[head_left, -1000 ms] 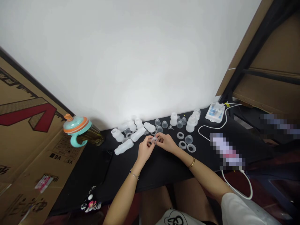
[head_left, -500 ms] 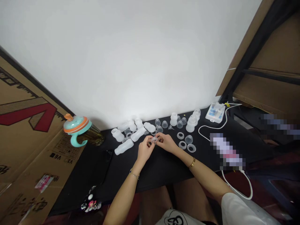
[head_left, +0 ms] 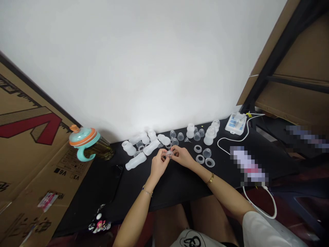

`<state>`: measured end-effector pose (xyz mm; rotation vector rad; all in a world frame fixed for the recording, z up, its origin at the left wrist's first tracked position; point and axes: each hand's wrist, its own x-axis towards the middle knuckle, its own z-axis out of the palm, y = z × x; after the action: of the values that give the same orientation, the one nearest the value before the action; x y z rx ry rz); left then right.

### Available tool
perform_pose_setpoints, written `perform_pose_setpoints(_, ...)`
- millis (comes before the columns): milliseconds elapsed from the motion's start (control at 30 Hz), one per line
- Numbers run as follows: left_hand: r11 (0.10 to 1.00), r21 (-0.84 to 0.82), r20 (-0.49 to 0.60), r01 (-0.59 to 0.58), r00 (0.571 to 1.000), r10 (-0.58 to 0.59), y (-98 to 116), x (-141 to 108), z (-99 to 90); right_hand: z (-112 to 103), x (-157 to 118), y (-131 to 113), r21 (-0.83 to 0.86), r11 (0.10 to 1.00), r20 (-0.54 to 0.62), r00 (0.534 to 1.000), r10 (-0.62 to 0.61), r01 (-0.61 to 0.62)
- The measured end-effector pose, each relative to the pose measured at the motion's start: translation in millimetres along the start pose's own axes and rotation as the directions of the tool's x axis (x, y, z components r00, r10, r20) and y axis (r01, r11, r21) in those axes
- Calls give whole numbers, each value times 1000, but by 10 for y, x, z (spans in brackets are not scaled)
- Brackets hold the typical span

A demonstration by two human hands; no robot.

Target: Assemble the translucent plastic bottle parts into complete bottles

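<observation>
Both hands pinch a small translucent bottle ring (head_left: 169,154) above the black table. My left hand (head_left: 158,162) grips its left side, and my right hand (head_left: 183,157) its right side; whether a nipple sits inside cannot be made out. White bottles lie to the left, among them one on its side (head_left: 136,161) close to my left hand. Right of my right hand are loose rings (head_left: 210,162) and a clear dome cap (head_left: 207,153). Behind the hands stand more clear domes (head_left: 180,136) and an upright white bottle (head_left: 190,130).
A teal-lidded jug (head_left: 88,142) stands at the left by a cardboard box (head_left: 31,164). At the right are a compartment case (head_left: 235,123), a white cable (head_left: 246,132) and a pixelated object (head_left: 249,166). A white wall (head_left: 154,68) rises behind the table (head_left: 174,185).
</observation>
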<state>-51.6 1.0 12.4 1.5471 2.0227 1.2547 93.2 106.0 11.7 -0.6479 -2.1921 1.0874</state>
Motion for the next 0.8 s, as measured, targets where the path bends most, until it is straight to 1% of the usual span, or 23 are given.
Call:
perform_pose_setpoints(433, 1000, 27, -4, 2, 1000, -2, 4, -4, 6, 32, 2, 55, -16, 1000, -3, 1000, -14, 14)
perform_pose_setpoints(800, 999, 42, -8, 12, 1000, -12, 51, -5, -6, 20, -4, 20, -41, 999, 9, 1000, -6, 6)
